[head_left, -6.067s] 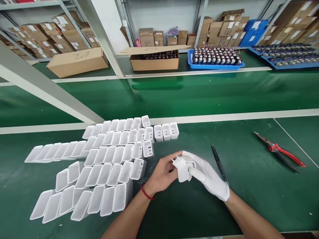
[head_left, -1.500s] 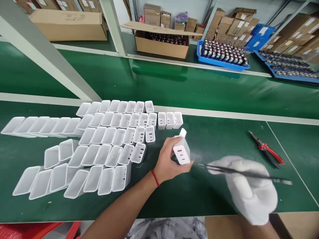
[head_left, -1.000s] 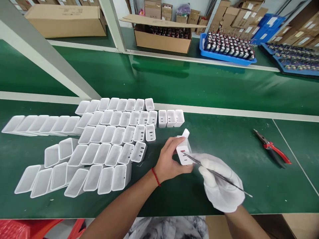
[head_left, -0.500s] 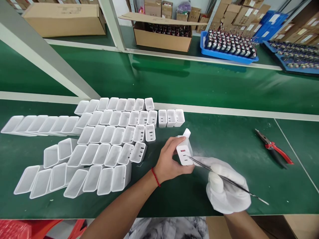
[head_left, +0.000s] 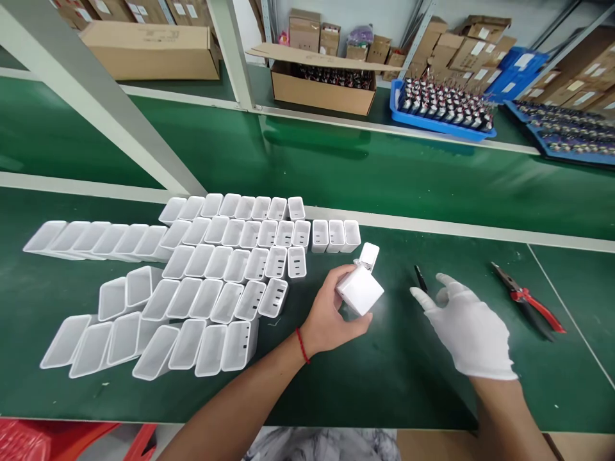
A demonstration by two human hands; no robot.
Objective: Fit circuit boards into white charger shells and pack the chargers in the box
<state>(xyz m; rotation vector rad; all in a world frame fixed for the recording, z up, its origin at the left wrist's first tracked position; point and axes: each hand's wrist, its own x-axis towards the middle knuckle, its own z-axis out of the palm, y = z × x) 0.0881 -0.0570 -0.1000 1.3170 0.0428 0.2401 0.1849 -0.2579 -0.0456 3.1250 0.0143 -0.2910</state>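
My bare left hand (head_left: 331,314), with a red cord at the wrist, grips a white charger block (head_left: 361,288) tilted above the green mat, its plug cap pointing away from me. My right hand (head_left: 468,326), in a white glove, hovers open to the right of it with fingers spread and nothing in them. Just beyond its fingertips the black tweezers (head_left: 420,278) lie on the mat, mostly hidden by the glove. Rows of empty white charger shells (head_left: 225,269) fill the mat left of my left hand.
Red-handled pliers (head_left: 528,299) lie on the mat at the right. Three shells (head_left: 336,235) stand apart behind the held charger. Across the green belt are an open cardboard box (head_left: 323,89) and blue trays of parts (head_left: 442,105). A slanted grey frame post (head_left: 115,121) crosses the left.
My right hand has let go of the tweezers, which now lie on the mat, and has opened. My left hand has turned the charger so its port face no longer shows.
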